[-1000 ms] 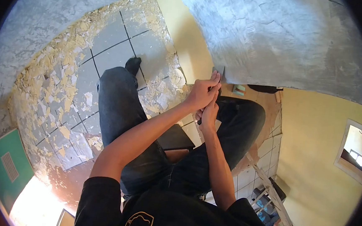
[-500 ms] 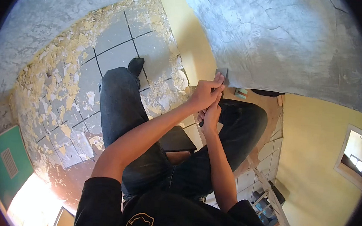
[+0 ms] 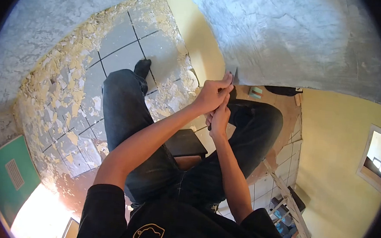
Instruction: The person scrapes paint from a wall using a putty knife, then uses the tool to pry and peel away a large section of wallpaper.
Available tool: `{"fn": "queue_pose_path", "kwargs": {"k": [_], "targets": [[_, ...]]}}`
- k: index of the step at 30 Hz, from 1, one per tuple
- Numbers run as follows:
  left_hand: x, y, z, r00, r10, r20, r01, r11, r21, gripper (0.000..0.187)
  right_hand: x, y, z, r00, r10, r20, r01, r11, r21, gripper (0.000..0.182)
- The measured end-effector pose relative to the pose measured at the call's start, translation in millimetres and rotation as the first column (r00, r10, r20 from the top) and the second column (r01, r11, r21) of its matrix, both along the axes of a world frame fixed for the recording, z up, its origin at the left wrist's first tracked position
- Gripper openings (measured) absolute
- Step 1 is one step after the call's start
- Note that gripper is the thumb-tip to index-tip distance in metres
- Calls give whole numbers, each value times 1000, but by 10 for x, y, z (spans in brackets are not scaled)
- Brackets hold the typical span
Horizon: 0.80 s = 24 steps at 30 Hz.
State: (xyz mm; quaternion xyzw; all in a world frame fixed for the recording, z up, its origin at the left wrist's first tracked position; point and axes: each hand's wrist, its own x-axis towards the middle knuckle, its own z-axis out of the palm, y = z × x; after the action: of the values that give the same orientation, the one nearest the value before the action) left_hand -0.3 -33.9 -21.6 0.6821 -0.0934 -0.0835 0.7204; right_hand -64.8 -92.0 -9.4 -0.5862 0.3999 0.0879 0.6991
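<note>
My left hand (image 3: 212, 94) is closed over the upper part of a metal scraper, whose blade (image 3: 232, 73) presses against the edge where the bare grey wall (image 3: 302, 43) meets the yellow paint (image 3: 204, 53). My right hand (image 3: 219, 116) sits just below it, wrapped around the scraper's dark handle, which is mostly hidden by the fingers. Both arms reach forward over my dark jeans (image 3: 124, 114).
Yellow paint flakes (image 3: 64, 88) litter the grey tiled floor (image 3: 120, 47). I sit on a dark stool (image 3: 184, 143). A ladder (image 3: 290, 205) leans at the lower right by a yellow wall (image 3: 329, 151). A green door (image 3: 8, 172) is lower left.
Both hands and the scraper shifted slightly along the paint edge; the blade shows less than half a second ago. My grip is unchanged.
</note>
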Motion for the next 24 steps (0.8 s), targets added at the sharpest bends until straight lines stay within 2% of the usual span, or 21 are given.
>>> {"fn": "queue_pose_path", "kwargs": {"k": [2, 3, 6, 7, 8, 10, 12, 14, 15, 16, 18, 19, 20, 22, 23, 24], "targets": [[73, -23, -116, 999, -7, 32, 6, 999, 36, 27, 87, -10, -29, 999, -33, -17, 33, 999, -20, 63], [70, 5, -62, 997, -52, -56, 55, 997, 53, 27, 90, -4, -45, 999, -42, -13, 42, 999, -20, 64], [35, 7, -36, 988, -88, -126, 95, 994, 51, 30, 31, 2, 8, 1000, -12, 6, 12, 1000, -23, 64], [-32, -52, -77, 1000, 15, -7, -15, 1000, -3, 28, -14, 10, 22, 1000, -9, -25, 8, 1000, -11, 63], [16, -52, -107, 1000, 21, 3, -21, 1000, 2, 28, 33, 7, -11, 1000, -3, -16, 3, 1000, -7, 63], [102, -31, -83, 986, 75, 146, -83, 996, 44, 28, 111, 0, -41, 1000, -10, -12, 9, 999, -51, 63], [95, -16, -65, 997, 16, 80, -19, 999, 35, 28, 76, -30, -59, 999, -43, -20, 42, 999, -9, 62], [96, 44, 37, 952, -132, -277, 153, 987, 56, 29, 54, -4, -31, 1000, -14, 9, 13, 1000, 3, 62], [-1, 7, 31, 1000, 2, -25, -1, 999, 45, 27, 61, 2, -24, 1000, -11, 21, 11, 1000, 7, 62], [33, -10, -16, 1000, 8, -18, -7, 999, 48, 27, 16, -4, -12, 1000, -21, -7, 21, 1000, 2, 62], [97, -8, -124, 994, -8, 105, 0, 997, 78, 25, 73, 17, -34, 999, -14, -35, 14, 1000, -1, 62], [164, 65, 25, 984, -127, -124, 148, 973, 177, 23, 109, 9, -32, 999, -6, -33, 5, 1000, -4, 63], [142, 90, 128, 982, -138, -131, 159, 973, 168, 23, 120, -22, -27, 1000, -7, -29, 6, 1000, -11, 63], [163, 119, 231, 921, -153, -359, 194, 977, 82, 25, 88, -33, -17, 999, -2, -43, 2, 1000, -5, 64], [81, 57, 62, 997, -49, -53, 53, 996, 68, 28, 47, -13, -32, 1000, 0, -31, -1, 1000, -11, 64], [94, 51, 35, 998, -46, -45, 50, 996, 73, 28, 23, 18, -18, 1000, 4, -24, -4, 1000, -16, 65]]}}
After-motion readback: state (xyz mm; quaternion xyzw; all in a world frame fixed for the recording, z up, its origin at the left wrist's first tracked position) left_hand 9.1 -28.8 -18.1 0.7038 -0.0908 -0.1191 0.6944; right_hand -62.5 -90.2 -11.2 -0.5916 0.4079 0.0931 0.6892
